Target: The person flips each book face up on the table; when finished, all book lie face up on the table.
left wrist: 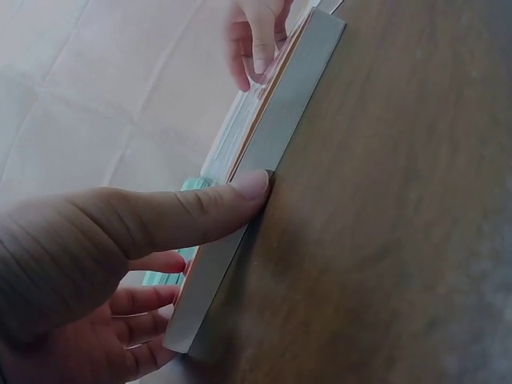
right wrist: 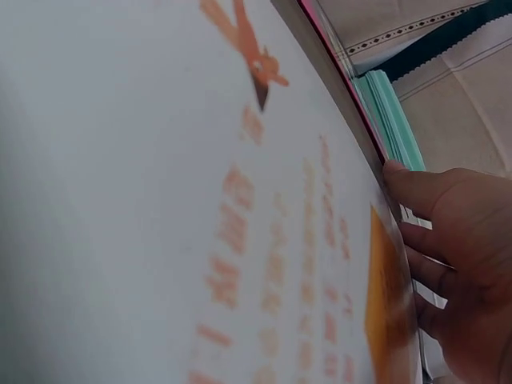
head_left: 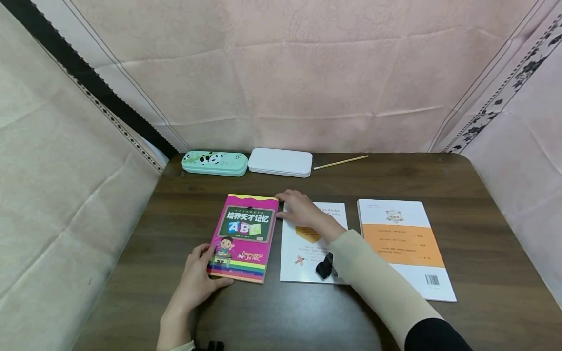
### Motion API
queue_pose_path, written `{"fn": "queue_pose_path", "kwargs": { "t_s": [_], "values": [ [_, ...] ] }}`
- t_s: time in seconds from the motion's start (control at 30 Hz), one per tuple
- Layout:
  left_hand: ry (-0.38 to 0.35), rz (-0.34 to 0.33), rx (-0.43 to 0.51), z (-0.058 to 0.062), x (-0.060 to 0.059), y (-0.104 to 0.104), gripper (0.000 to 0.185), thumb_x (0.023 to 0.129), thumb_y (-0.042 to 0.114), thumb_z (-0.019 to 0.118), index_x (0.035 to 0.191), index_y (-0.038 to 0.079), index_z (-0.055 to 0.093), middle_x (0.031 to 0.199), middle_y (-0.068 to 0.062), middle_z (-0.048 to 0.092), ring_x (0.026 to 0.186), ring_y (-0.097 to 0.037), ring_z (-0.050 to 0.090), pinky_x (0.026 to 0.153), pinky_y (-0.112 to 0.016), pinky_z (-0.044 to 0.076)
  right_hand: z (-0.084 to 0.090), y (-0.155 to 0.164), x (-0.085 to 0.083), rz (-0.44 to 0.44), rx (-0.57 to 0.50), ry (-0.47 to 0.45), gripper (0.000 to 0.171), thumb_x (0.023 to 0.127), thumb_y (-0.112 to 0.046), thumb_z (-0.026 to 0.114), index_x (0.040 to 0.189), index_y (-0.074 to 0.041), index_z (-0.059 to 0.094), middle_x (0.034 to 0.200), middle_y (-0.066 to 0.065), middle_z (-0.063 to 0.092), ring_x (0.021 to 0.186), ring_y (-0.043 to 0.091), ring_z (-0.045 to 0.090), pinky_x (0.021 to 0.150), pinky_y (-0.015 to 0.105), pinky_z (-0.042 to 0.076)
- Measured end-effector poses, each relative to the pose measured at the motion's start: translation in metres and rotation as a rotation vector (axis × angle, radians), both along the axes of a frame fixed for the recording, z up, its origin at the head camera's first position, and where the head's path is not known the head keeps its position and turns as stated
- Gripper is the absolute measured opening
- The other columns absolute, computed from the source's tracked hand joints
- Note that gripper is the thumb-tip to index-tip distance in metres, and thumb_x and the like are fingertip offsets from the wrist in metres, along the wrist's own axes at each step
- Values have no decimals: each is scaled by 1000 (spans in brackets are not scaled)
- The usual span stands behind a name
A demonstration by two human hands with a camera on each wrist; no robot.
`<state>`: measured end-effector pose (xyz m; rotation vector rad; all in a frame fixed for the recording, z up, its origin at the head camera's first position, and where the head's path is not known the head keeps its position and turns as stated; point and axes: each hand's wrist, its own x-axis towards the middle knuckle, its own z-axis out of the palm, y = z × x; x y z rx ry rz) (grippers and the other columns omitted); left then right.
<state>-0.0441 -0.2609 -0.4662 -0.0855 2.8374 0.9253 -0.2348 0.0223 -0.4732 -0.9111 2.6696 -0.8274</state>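
A pink book [head_left: 240, 239] with a green panel and the letters ABC on its cover lies on the table. My left hand [head_left: 199, 280] holds its lower left corner, thumb along the bottom edge and fingers at the left side. In the left wrist view, the thumb [left wrist: 228, 206] presses on the book's thick pale edge [left wrist: 280, 120]. At the upper right corner, my right hand [head_left: 303, 209] touches the book's side with its fingertips. That hand reaches across a white book [head_left: 303, 258] with an orange patch, partly hidden under the forearm.
A white-and-orange book [head_left: 401, 243] lies to the right, partly behind the right sleeve. Along the back stand a mint panda pencil case [head_left: 215, 164], a white case [head_left: 280, 162] and a thin yellow pencil [head_left: 341, 162]. Pale cloth [head_left: 307, 87] hangs behind the table.
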Motion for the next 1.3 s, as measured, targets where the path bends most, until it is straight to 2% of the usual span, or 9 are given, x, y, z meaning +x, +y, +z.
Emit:
{"fn": "queue_pose_path", "kwargs": {
  "t_s": [0.1, 0.23, 0.37, 0.5, 0.67, 0.97, 1.1, 1.3],
  "values": [
    [-14, -4, -4, 1, -1, 0, 106, 74, 41, 91, 152, -7, 37, 152, -26, 28, 135, -44, 30, 106, -63, 39, 1, 4, 2, 8, -37, 4, 57, 96, -31, 73, 144, -6, 54, 132, 7, 60, 126, 23, 54, 109, 41, 43],
    [-27, -12, -17, 4, -1, 1, 113, 73, 54, 87, 153, -6, 35, 153, -26, 27, 134, -44, 31, 107, -65, 37, 2, 11, 5, 2, -71, 10, 56, 97, -29, 71, 145, -6, 54, 135, 8, 60, 129, 23, 54, 110, 39, 44],
    [0, -22, -27, 5, -3, 4, 116, 74, 64, 81, 156, -2, 32, 157, -25, 24, 136, -44, 30, 107, -70, 33, 1, 22, 6, -24, -97, 14, 55, 98, -28, 70, 145, -5, 54, 138, 9, 58, 131, 25, 52, 111, 41, 43],
    [63, -47, -8, 3, -8, 10, 109, 77, 62, 80, 156, 1, 35, 161, -22, 23, 141, -43, 28, 109, -69, 33, -1, 33, 5, -53, -117, 5, 54, 98, -28, 70, 144, -5, 54, 140, 9, 58, 132, 26, 51, 111, 43, 42],
    [134, -94, 32, 0, -12, 19, 100, 79, 54, 83, 153, 2, 41, 161, -20, 27, 143, -41, 30, 108, -65, 38, 0, 46, 7, -84, -138, -22, 55, 98, -28, 70, 145, -4, 54, 139, 9, 58, 131, 27, 52, 110, 44, 43],
    [108, -118, 60, -2, -19, 40, 100, 78, 56, 82, 157, 13, 38, 163, -10, 28, 144, -36, 31, 100, -58, 49, 3, 65, 11, -145, -133, -21, 55, 97, -28, 71, 144, -5, 54, 138, 9, 58, 130, 28, 53, 109, 47, 44],
    [116, -136, 50, 0, -24, 51, 99, 78, 54, 83, 158, 18, 38, 163, -7, 29, 146, -34, 30, 99, -58, 50, 4, 75, 15, -188, -133, -43, 57, 97, -30, 71, 146, -7, 53, 141, 9, 56, 130, 29, 53, 109, 49, 44],
    [122, -153, 66, 3, -30, 67, 97, 76, 49, 86, 156, 19, 40, 163, -6, 30, 148, -32, 28, 98, -58, 51, 5, 90, 17, -245, -140, -44, 57, 96, -29, 72, 144, -5, 54, 141, 11, 55, 130, 31, 53, 108, 50, 45]
  ]
}}
